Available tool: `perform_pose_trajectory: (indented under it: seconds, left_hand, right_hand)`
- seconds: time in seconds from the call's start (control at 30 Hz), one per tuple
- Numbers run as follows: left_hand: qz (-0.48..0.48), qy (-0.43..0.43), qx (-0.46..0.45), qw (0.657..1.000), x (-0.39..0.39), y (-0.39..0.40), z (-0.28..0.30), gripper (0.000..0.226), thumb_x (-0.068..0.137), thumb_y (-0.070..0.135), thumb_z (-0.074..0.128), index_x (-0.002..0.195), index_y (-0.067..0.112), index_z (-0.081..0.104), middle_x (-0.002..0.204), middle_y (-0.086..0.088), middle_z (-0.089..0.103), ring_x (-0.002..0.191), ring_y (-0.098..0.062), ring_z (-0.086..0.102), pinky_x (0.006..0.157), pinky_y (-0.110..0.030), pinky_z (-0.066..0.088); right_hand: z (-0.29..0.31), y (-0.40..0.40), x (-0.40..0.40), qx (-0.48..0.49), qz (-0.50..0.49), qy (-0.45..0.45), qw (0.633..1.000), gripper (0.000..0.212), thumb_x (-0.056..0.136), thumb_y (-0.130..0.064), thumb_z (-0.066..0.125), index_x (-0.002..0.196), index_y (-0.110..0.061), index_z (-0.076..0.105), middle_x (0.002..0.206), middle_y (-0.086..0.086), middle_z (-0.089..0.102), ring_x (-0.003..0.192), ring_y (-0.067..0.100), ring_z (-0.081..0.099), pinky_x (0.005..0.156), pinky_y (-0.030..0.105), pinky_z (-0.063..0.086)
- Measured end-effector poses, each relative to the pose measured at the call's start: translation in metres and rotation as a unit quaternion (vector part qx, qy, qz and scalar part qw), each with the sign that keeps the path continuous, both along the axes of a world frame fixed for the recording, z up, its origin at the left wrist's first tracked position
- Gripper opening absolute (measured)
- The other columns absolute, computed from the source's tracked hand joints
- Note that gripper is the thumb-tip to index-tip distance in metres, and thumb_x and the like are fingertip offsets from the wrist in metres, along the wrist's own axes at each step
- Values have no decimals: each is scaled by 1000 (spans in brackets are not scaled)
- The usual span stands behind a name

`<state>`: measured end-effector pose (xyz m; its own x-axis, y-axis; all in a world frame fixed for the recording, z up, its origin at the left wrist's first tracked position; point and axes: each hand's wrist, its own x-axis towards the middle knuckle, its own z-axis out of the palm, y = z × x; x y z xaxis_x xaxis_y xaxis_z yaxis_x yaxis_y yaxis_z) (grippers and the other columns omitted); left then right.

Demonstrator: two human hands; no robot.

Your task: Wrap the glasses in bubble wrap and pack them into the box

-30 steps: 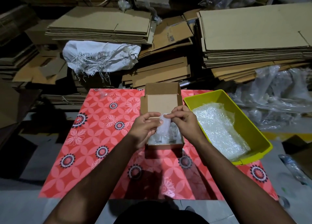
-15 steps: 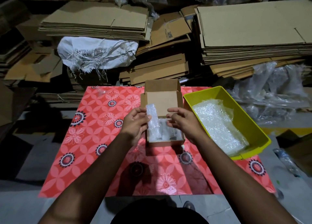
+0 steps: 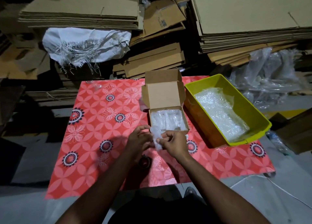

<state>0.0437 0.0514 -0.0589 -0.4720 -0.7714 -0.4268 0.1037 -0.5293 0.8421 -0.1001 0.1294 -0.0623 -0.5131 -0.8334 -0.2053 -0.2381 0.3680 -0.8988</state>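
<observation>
Both the left hand (image 3: 139, 140) and right hand (image 3: 173, 143) have fingers pinched on a bubble-wrapped piece (image 3: 157, 139) just before the open box (image 3: 168, 120). Loose wrap could unroll, or the already-filled box may not admit it.

The bundle (image 3: 157, 140) held between the left hand (image 3: 139, 142) and right hand (image 3: 173, 143) is opaque bubble wrap; its contents cannot be made out. Wrapped items (image 3: 168, 120) in the box (image 3: 163, 95) are blurred into one pale mass, count undeterminable. A dark round object (image 3: 144, 161) lies partly hidden under the left wrist, unidentifiable. A small clear item (image 3: 97, 86) at the mat's (image 3: 94, 122) far corner is too small to identify. Cardboard stacks (image 3: 253, 12) run off the top and right edges.
</observation>
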Motion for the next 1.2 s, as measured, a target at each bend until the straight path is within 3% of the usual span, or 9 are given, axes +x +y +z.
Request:
perform_pose_trajectory:
  seconds: [0.2, 0.37, 0.43, 0.53, 0.67, 0.77, 0.87, 1.0, 1.2]
  left_hand:
    - [-32, -35, -22, 999, 6, 3, -21, 21, 89, -8, 64, 99, 10, 67, 76, 2, 65, 77, -20, 63, 66, -28, 57]
    - [-49, -25, -7, 998, -7, 7, -24, 24, 91, -10, 60, 110, 4, 64, 95, -13, 63, 89, -25, 66, 71, -29, 59]
    - [-56, -40, -18, 997, -15, 11, -27, 27, 89, -12, 61, 113, 1, 63, 99, -19, 61, 89, -26, 65, 70, -28, 59]
    - [-62, -97, -84, 990, -28, 11, -22, 25, 87, -9, 67, 104, 9, 67, 92, -8, 68, 81, -18, 68, 65, -21, 56]
    - [-69, -299, -346, 886, -52, -11, -13, 18, 92, 8, 65, 104, 20, 72, 98, 10, 71, 87, -1, 65, 75, -13, 49]
    - [-182, -355, -506, 765, -84, -29, -22, 28, 90, 9, 60, 115, 15, 70, 111, -4, 69, 105, -22, 59, 92, -39, 49]
    - [-281, -432, -563, 646, -110, -37, -35, 43, 88, 9, 60, 130, 15, 61, 119, -9, 63, 110, -29, 52, 90, -45, 50]
    - [-266, -456, -522, 670, -120, -44, -35, 59, 76, 36, 82, 125, 18, 56, 117, -2, 60, 114, -24, 49, 95, -41, 45]
    - [-266, -495, -539, 628, -127, -47, -37, 84, 63, 52, 87, 133, 33, 44, 106, 2, 60, 108, -22, 50, 81, -39, 50]
  right_hand:
    - [-6, 17, 8, 20, 36, -3, 999, 11, 80, -20, 83, 83, -13, 76, 69, 1, 73, 66, 18, 71, 65, 40, 61]
    - [-2, 19, -20, 41, 73, -112, 990, 21, 82, -13, 82, 89, 1, 69, 64, 3, 61, 58, 16, 59, 57, 32, 52]
    - [-4, 21, -32, 56, 89, -95, 990, 20, 79, -8, 84, 90, 0, 69, 67, 10, 63, 60, 21, 63, 60, 36, 54]
    - [-5, 22, -51, 62, 75, -12, 995, 17, 77, -5, 84, 81, -12, 69, 64, 0, 63, 54, 3, 61, 53, 21, 51]
    - [-10, 27, -85, 62, -33, 5, 998, 15, 81, -4, 81, 83, -7, 65, 63, 2, 63, 45, -1, 61, 47, 21, 53]
    - [-16, 31, -103, 74, -56, 61, 994, 21, 80, -22, 82, 78, -23, 62, 62, -1, 70, 49, 12, 69, 58, 40, 60]
    - [-16, 31, -110, 73, -51, 79, 993, 22, 79, -26, 82, 76, -25, 60, 65, -4, 70, 54, 13, 70, 63, 41, 62]
    - [-10, 37, -111, 67, -53, 126, 988, 20, 79, -23, 82, 78, -20, 62, 64, -7, 65, 56, -3, 58, 60, 4, 40]
    - [-15, 57, -111, 82, -69, 141, 984, 20, 78, -24, 82, 78, -18, 63, 64, -8, 64, 56, 2, 59, 58, 20, 42]
